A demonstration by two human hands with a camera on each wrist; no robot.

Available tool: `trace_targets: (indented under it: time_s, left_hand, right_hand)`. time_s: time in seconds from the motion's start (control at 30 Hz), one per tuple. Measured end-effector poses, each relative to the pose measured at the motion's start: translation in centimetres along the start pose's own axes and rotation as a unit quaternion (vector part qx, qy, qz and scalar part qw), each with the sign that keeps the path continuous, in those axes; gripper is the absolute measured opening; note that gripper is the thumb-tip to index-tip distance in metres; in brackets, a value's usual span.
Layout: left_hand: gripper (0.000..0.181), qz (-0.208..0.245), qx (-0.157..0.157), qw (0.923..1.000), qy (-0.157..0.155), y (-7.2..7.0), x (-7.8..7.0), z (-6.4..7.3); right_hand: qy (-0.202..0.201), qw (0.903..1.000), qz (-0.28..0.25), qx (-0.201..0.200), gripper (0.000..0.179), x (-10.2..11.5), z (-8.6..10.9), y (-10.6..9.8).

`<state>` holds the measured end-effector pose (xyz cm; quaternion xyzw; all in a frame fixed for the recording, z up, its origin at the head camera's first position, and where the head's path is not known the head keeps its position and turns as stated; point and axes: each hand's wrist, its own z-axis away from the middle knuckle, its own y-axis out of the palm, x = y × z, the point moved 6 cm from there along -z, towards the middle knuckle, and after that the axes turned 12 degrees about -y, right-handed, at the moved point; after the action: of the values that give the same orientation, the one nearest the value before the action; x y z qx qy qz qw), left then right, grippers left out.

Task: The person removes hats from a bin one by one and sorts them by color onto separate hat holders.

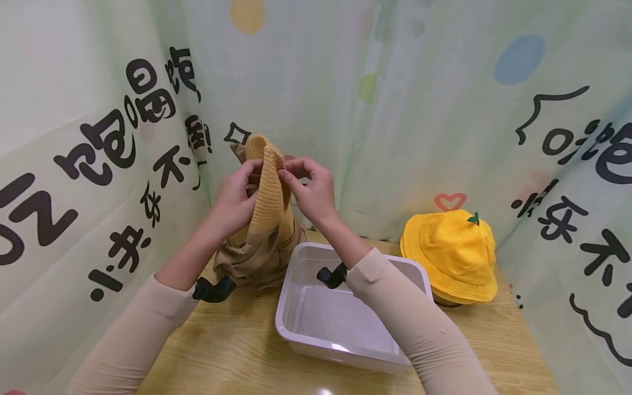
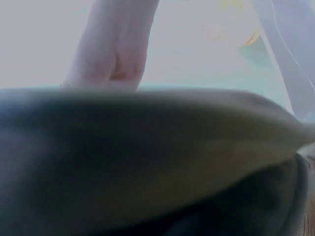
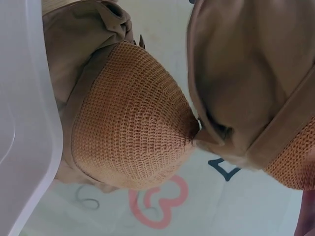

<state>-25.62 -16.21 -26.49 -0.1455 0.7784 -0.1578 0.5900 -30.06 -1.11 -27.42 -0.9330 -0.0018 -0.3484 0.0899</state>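
Observation:
A soft piece of mustard-tan knit joined to brown cloth is held up at the left of the table; its exact kind does not show. My left hand grips its raised knit part from the left, with some fingers hidden in the folds. From the other side, my right hand pinches the knit near the top between thumb and fingers. The brown lower part bunches down by the table. In the right wrist view, the knit panel narrows to a gathered point beside brown cloth. Blurred dark cloth covers much of the left wrist view.
A white plastic basin stands on the wooden table, partly under my right forearm. Behind it to the right sits a yellow bucket hat with a green sprout on top. Printed curtains enclose the back and both sides.

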Motion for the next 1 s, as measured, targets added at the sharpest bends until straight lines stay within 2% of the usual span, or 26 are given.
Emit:
trace_targets:
  time_s: [0.07,0.17,0.3,0.43,0.5,0.57,0.77,0.87,1.0]
  left_hand:
    - [0.035,-0.017,-0.011,0.9998,0.009,0.1,-0.2,-0.1]
    - [0.027,-0.031,-0.028,0.9989,0.022,0.1,-0.4,-0.1]
    - [0.021,-0.014,-0.031,0.9986,0.041,-0.1,-0.3,-0.1]
    - [0.021,0.014,-0.038,0.9975,0.058,-1.0,-0.4,0.3]
    - [0.021,0.01,-0.048,0.9964,0.069,-1.7,-0.5,0.6]
    - [0.023,-0.003,-0.059,0.995,0.081,-2.5,-0.6,0.9]
    - [0.025,-0.062,-0.084,0.9869,0.123,-4.2,-1.1,1.5]
    - [0.025,-0.092,-0.096,0.9801,0.148,-4.6,-1.6,1.6]
    - [0.024,-0.139,-0.113,0.968,0.177,-5.4,-1.9,1.7]
  right_hand:
    - [0.003,1.0,0.0,0.008,0.012,0.3,0.1,0.0]
    - [0.004,0.9998,0.0,0.021,0.011,1.8,0.3,-0.2]
    - [0.005,0.9995,-0.004,0.03,0.01,3.6,0.4,-0.5]
    - [0.001,0.9998,-0.014,0.016,0.011,2.4,0.2,-0.8]
    - [-0.003,0.9999,-0.013,0.011,0.012,1.4,0.1,-0.9]
    - [-0.009,0.9999,-0.008,0.008,0.014,0.4,-0.2,-1.1]
    - [-0.024,0.9996,0.011,0.013,0.016,-0.4,-0.7,-1.9]
    - [-0.036,0.9989,0.021,0.022,0.015,-0.3,-0.9,-2.1]
    - [-0.075,0.996,0.042,0.027,0.013,0.1,-1.2,-2.3]
